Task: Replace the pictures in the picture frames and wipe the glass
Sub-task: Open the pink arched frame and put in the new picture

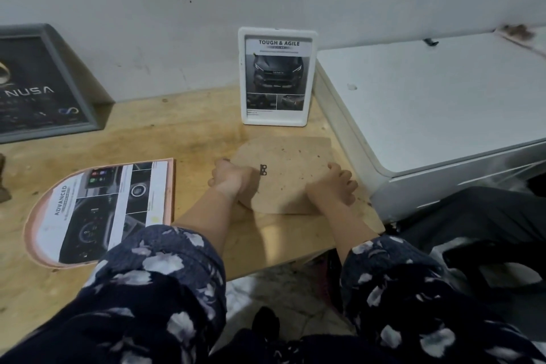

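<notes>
We press our left hand (233,179) and right hand (332,186), fingers curled, on the brown backing board (291,156) lying flat on the wooden table (183,133). The hands sit apart, at its left and right edges. A white frame (277,77) stands just beyond, against the wall.

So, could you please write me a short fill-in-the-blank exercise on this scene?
1. Both hands, the left hand and the right hand, rest on the brown ____ board.
2. The white frame stands upright against the ____.
3. The pink frame lies flat, to the ____ of the left hand.

Missing words: backing; wall; left
</notes>
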The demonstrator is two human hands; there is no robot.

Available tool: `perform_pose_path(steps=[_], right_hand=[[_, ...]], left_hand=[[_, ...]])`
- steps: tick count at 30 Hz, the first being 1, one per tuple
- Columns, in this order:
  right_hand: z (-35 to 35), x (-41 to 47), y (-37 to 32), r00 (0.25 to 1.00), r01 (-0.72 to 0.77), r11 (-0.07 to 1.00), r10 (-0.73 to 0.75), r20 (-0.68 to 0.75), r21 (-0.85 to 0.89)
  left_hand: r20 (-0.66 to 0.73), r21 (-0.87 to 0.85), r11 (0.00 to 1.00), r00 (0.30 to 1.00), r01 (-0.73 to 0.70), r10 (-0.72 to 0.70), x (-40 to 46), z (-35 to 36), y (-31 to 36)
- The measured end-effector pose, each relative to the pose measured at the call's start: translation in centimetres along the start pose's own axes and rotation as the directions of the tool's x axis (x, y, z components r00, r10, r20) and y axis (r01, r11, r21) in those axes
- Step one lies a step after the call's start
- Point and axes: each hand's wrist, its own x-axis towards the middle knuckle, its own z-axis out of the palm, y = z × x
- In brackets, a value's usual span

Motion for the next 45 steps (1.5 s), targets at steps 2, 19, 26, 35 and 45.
perform_pose_path(steps=[2, 19, 26, 35, 45], right_hand=[[-0.2, 0.2, 0.0, 1.0, -0.012, 0.998, 0.013, -0.02, 0.063], [2.8, -7.2, -8.9, 0.852, 0.397, 0.821, -0.496, 0.168, 0.411], [7.6, -12.6, -11.8, 0.84, 0.406, 0.809, -0.514, 0.174, 0.426], [13.3, -16.3, -12.7, 0.838, 0.412, 0.806, -0.518, 0.17, 0.425], [16.3, -17.7, -11.8, 0.84, 0.461, 0.81, -0.53, 0.116, 0.363]], left_hand=[[-0.006, -0.063, 0.998, 1.0, 0.005, -0.005, 1.2, -0.2, -0.6], [-0.216, 0.168, 0.958, 0.939, -0.234, 0.268, -1.0, -18.1, -5.0], [-0.214, 0.238, 0.93, 0.919, -0.279, 0.331, -1.3, -26.1, -11.3], [-0.139, 0.332, 0.882, 0.907, -0.335, 0.397, 0.1, -29.9, -16.8], [-0.113, 0.436, 0.844, 0.911, -0.313, 0.396, 1.4, -30.4, -19.4]])
